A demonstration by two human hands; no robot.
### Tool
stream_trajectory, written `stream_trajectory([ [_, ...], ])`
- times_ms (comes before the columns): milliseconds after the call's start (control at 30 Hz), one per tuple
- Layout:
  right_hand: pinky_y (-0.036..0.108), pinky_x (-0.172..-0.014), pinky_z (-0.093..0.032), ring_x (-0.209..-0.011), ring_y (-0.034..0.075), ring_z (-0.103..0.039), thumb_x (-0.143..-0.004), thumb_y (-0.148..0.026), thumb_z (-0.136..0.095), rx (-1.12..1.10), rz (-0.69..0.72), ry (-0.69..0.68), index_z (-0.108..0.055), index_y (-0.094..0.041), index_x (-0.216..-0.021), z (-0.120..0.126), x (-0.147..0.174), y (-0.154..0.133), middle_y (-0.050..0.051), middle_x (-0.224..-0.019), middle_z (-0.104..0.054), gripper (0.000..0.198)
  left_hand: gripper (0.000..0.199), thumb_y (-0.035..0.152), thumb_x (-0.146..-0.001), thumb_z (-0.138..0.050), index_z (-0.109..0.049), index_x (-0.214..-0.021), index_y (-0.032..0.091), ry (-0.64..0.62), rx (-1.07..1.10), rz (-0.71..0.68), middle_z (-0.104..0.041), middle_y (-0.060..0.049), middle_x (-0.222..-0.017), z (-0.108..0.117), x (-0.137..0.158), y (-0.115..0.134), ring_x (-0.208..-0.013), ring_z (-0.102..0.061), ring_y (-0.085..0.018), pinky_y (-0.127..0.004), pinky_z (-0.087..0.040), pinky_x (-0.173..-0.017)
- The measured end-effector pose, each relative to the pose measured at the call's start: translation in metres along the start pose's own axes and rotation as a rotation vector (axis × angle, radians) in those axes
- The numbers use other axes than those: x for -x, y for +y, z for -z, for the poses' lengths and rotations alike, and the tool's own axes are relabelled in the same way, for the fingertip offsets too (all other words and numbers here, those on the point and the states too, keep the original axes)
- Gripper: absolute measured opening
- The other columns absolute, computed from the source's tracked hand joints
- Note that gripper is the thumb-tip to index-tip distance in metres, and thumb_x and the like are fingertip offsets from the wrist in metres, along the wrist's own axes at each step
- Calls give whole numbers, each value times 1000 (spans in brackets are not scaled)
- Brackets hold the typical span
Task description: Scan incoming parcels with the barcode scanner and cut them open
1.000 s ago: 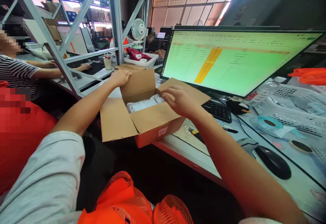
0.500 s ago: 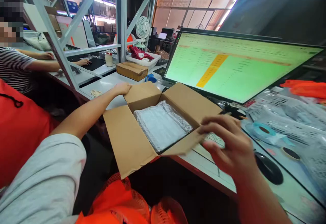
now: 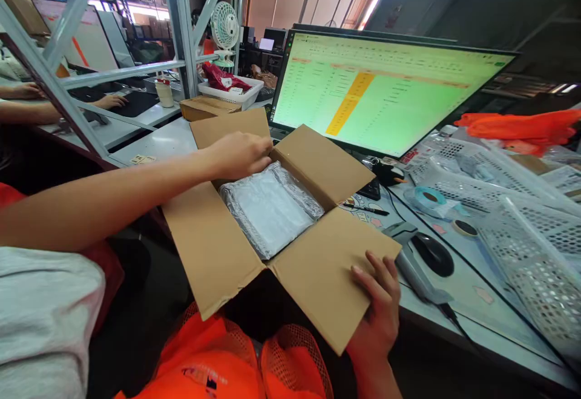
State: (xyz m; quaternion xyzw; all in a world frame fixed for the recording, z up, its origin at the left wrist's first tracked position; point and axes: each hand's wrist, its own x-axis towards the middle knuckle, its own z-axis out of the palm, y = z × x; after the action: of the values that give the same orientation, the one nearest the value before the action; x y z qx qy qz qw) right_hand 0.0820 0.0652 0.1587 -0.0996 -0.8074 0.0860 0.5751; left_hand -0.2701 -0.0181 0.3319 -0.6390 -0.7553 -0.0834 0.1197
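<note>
An open cardboard box (image 3: pixel 213 229) sits at the desk's front edge, its flaps folded outward. Inside lies a flat white pack (image 3: pixel 272 205) in clear, crinkled plastic. My left hand (image 3: pixel 242 154) is over the far-left inner corner, by the pack's far edge; its fingers are loosely bent, with nothing visible in them. Whether they touch the pack, I cannot tell. At the lower right, my right hand (image 3: pixel 376 296) holds the edge of the near-right box flap (image 3: pixel 327 266), fingertips on its upper face. The thumb is hidden.
Behind the box stands a monitor (image 3: pixel 363 90). To the right are a black mouse (image 3: pixel 433 253), a grey handheld device (image 3: pixel 415 272), a pen (image 3: pixel 365 208), tape (image 3: pixel 429 196) and white baskets (image 3: pixel 535 266). A smaller carton (image 3: pixel 209 108) sits behind. Another person's hand (image 3: pixel 111 101) rests at left.
My left hand has left the far-left flap and come right over the box opening. My right hand has moved down and left, and the near-right flap now lies folded outward.
</note>
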Motion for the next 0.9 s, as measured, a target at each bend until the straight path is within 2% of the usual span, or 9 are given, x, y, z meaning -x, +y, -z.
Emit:
stream_trajectory([
  [100,71,-114,-39,-150,42,-41,-88,-21,-73,12,-2,3,-63,-27,-125,-3,-8,-7,15,-151,-55,39,65,74,-82,-68,-77,-112,17,-315,68,238,-75,-18,-110,-20,-12,33,-117,-66,-41,-44,-49,-102],
  [200,68,-109,-44,-144,41,-47,-87,-17,-71,13,-6,-31,-64,-28,-122,-3,-11,-10,13,-140,-61,37,73,78,-68,-78,-80,-109,18,-495,132,399,-77,-19,-106,-48,-20,27,-116,-67,-43,-42,-52,-97],
  [267,67,-108,-45,-141,40,-49,-87,-15,-69,4,-8,-46,-63,-29,-123,-2,-9,-10,13,-135,-62,39,77,79,-69,-75,-78,-115,17,-571,244,452,-77,-19,-109,-57,-21,13,-111,-70,-40,-39,-55,-90],
  [367,65,-107,-45,-139,39,-50,-87,-13,-67,-17,-4,-49,-62,-30,-125,-1,-4,-12,12,-131,-62,41,78,76,-76,-67,-69,-130,20,-678,530,482,-75,-15,-122,-57,-12,-3,-110,-71,-32,-33,-58,-82],
  [467,62,-105,-46,-136,37,-51,-87,-13,-67,-37,10,-30,-62,-30,-123,-1,1,-13,11,-127,-63,40,75,68,-82,-61,-56,-142,22,-676,776,478,-71,-13,-134,-51,2,-4,-112,-71,-27,-31,-59,-82],
  [567,59,-104,-46,-133,36,-53,-88,-13,-69,-47,18,10,-63,-28,-119,-2,4,-12,11,-124,-64,35,77,60,-81,-64,-46,-146,21,-552,793,494,-65,-13,-142,-36,12,7,-117,-70,-27,-30,-59,-86],
  [700,55,-103,-48,-130,34,-55,-88,-8,-64,-60,15,-21,-66,-28,-118,1,-1,-9,10,-124,-66,37,90,58,-75,-76,-40,-150,23,-253,531,367,-59,-13,-148,12,20,39,-128,-63,-32,-32,-55,-98],
  [800,53,-102,-49,-126,32,-58,-88,-6,-62,-53,15,-39,-69,-30,-117,6,-7,-8,8,-123,-68,38,98,58,-77,-79,-31,-156,27,61,387,205,-54,-9,-152,62,39,62,-136,-58,-34,-38,-51,-107],
  [900,52,-102,-50,-125,31,-59,-89,-6,-61,-51,19,-43,-70,-29,-116,10,-10,-6,9,-122,-69,37,91,67,-86,-68,-26,-157,29,451,375,98,-51,-4,-154,99,71,65,-139,-54,-29,-37,-49,-108],
])
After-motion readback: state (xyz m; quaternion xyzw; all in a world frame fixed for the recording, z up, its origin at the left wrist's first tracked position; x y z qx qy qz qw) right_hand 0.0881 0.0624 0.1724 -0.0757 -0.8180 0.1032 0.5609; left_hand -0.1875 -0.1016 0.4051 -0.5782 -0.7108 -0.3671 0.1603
